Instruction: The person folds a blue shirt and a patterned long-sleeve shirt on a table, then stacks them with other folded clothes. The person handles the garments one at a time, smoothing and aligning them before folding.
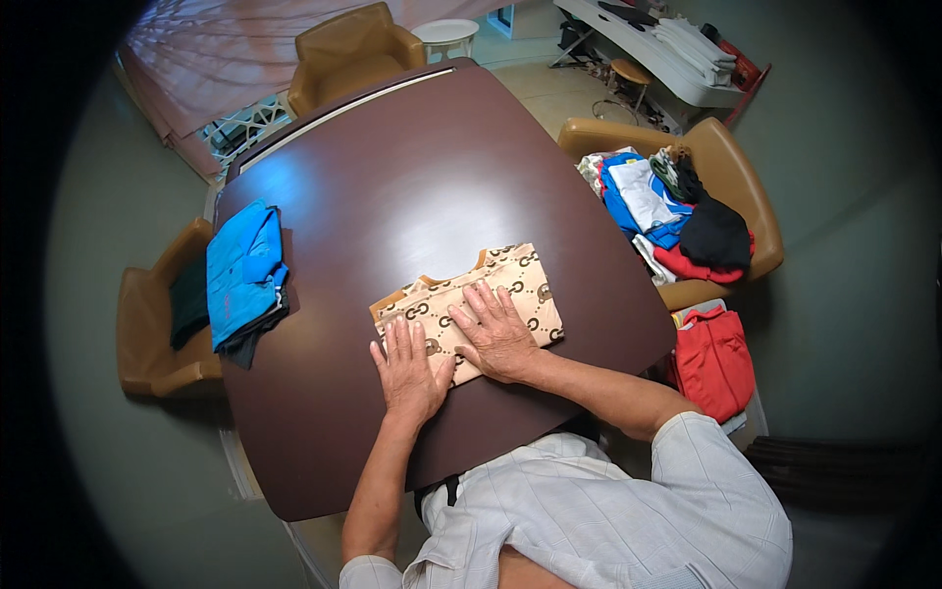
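A beige patterned shirt [456, 294] with a brown-trimmed neckline lies folded flat on the dark brown table [397, 177], close to the near edge. My left hand [413, 372] presses palm-down on its left lower part, fingers slightly spread. On its middle and right rests my right hand [497, 335], also palm-down with the fingers apart. Neither hand grips the cloth; the part under the palms is hidden. Along the table's left edge sits a stack of folded clothes, topped by a bright blue garment [246, 272] with dark cloth beneath.
A tan armchair [751, 177] at the right holds a heap of mixed clothes [647, 195]. Below it lies a folded red garment [714, 361] on other cloth. Another tan armchair [140, 331] stands left, a third [353, 44] at the far end. A white desk [662, 55] is at the back right.
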### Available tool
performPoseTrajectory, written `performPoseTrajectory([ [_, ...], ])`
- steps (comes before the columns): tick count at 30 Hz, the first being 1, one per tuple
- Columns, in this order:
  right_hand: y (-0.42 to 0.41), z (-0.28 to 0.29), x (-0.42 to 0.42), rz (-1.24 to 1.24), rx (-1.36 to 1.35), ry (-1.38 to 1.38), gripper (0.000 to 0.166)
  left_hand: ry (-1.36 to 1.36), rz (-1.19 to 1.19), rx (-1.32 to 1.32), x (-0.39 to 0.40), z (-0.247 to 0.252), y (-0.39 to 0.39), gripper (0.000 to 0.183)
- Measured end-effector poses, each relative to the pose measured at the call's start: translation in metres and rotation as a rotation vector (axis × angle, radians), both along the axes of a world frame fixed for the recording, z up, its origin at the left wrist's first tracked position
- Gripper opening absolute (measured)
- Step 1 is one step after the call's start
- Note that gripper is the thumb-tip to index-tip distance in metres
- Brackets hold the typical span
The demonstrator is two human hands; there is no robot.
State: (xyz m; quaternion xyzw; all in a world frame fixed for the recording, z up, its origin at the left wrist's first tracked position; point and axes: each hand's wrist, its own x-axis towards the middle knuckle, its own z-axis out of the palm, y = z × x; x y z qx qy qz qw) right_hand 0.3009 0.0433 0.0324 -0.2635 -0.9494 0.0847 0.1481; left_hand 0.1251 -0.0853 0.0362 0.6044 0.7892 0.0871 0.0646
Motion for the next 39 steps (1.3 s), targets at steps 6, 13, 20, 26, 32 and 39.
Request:
performPoseTrajectory([
  [6, 0.005, 0.004, 0.038, 0.059, -0.053, -0.01, 0.073, -0.014, 0.003, -0.043, -0.006, -0.003, -0.004, 0.091],
  [13, 0.003, 0.022, 0.072, 0.11, -0.111, 0.094, 0.07, -0.037, -0.005, 0.05, -0.008, -0.005, -0.005, 0.087],
  [20, 0.056, 0.061, 0.092, -0.437, -0.338, 0.132, 0.067, -0.321, 0.272, 0.379, -0.034, 0.005, -0.044, 0.076],
  [26, 0.074, 0.073, 0.092, -0.524, -0.58, -0.109, 0.071, -1.248, 0.717, 0.024, -0.055, 0.037, -0.045, 0.058],
  [32, 0.074, 0.058, 0.082, -0.535, -0.687, -0.169, 0.062, -1.39, 0.65, -0.233, -0.057, 0.053, -0.025, 0.029],
  [39, 0.08, 0.062, 0.082, -0.468, -0.948, -0.031, 0.039, -1.327, 0.505, -0.181, -0.063, 0.033, -0.014, 0.024],
])
